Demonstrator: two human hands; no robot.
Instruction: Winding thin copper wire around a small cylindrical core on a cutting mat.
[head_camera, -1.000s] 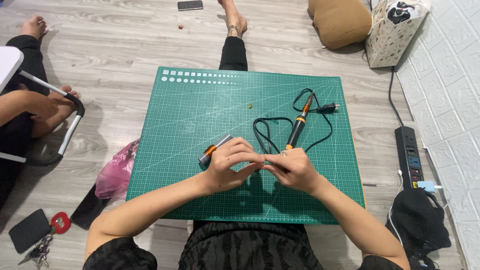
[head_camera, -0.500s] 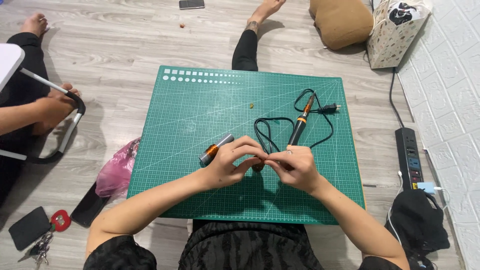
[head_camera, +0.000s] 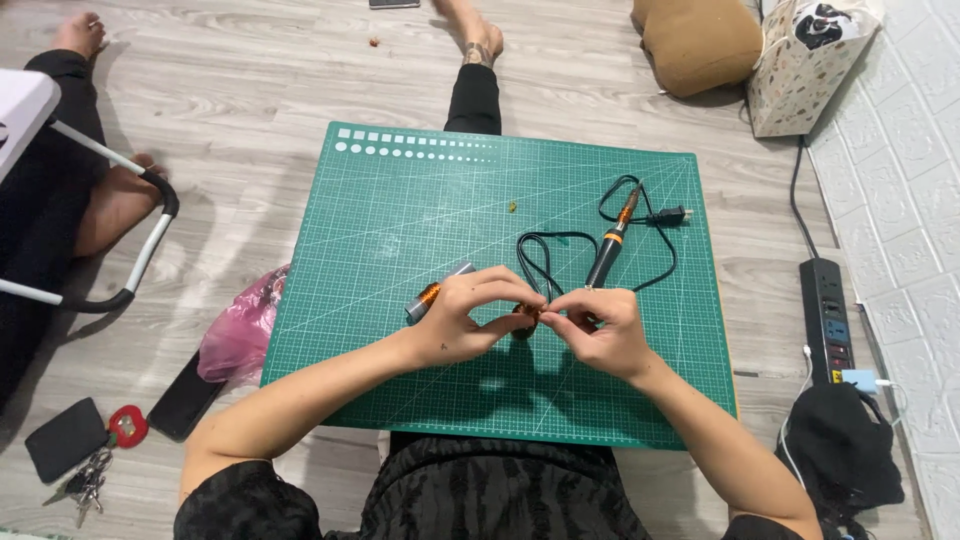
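A small copper-coloured coil (head_camera: 527, 318) sits pinched between the fingertips of both hands, just above the green cutting mat (head_camera: 400, 230). It looks light and delicate, probably fine wire that bends easily, so a gentle grip at its ends suits it best; its exact shape is hard to tell here. The left hand (head_camera: 470, 315) and right hand (head_camera: 600, 330) press their fingers together on it. A copper-wound spool (head_camera: 432, 295) lies beside the left hand, a soldering iron (head_camera: 610, 245) with black cord just beyond.
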